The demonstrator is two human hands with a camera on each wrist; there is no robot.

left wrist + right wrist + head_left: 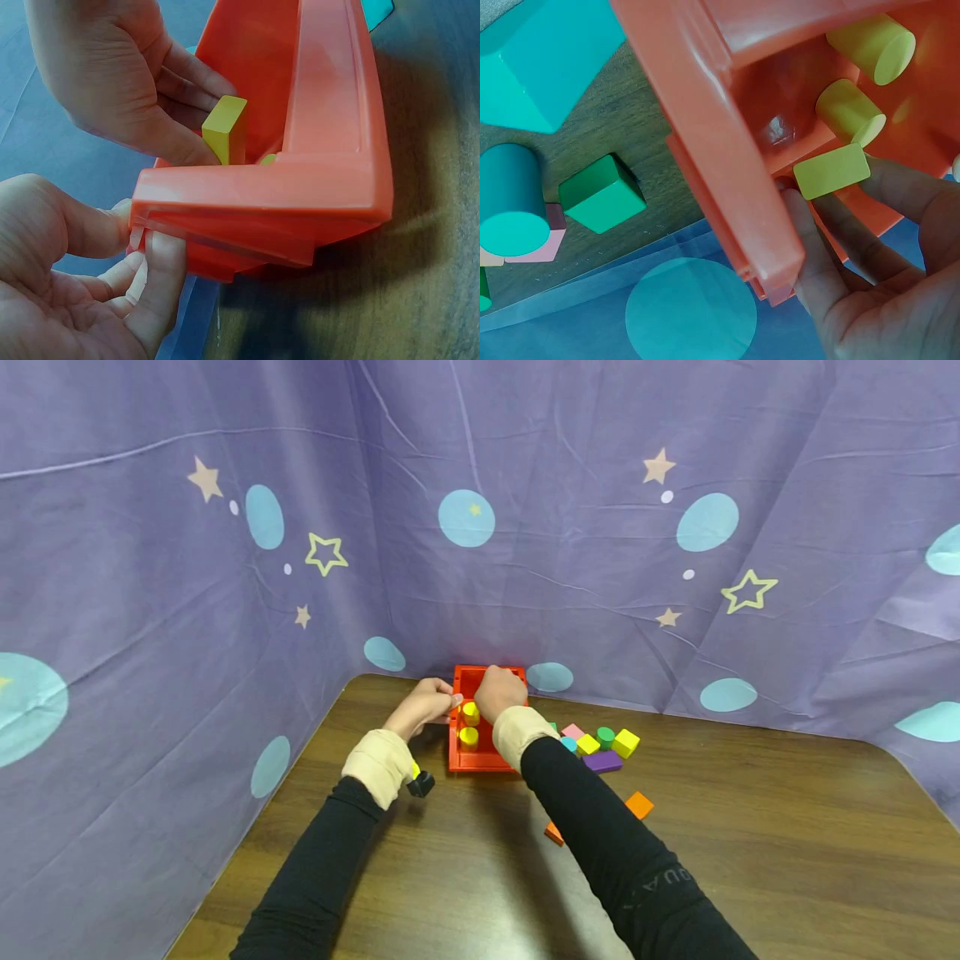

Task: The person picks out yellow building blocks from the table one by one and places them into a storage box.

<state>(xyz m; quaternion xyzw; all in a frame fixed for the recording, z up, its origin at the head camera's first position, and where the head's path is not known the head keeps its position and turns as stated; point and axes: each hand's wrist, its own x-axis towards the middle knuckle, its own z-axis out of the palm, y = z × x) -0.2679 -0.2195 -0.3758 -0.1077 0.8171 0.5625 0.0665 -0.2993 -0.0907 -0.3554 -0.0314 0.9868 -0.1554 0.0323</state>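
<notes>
A red plastic box (483, 762) stands at the back of the wooden table. My left hand (423, 706) pinches its left edge between thumb and fingers, as the left wrist view shows from close by. Reaching over the box's far part, my right hand (501, 693) pinches a yellow rectangular block (832, 171) between thumb and fingertips, inside the walls. Two yellow cylinders, one nearer the front (468, 739) and one behind it (471, 713), lie in the box along its left side. From the head, the right hand hides the yellow block.
Right of the box several blocks cluster: a purple block (602, 762), a yellow cube (626, 743), a green cylinder (605, 737) and others. Closer to me, an orange block (639, 805) and another orange piece (554, 833) flank my right sleeve. A purple patterned curtain (600, 568) borders the table.
</notes>
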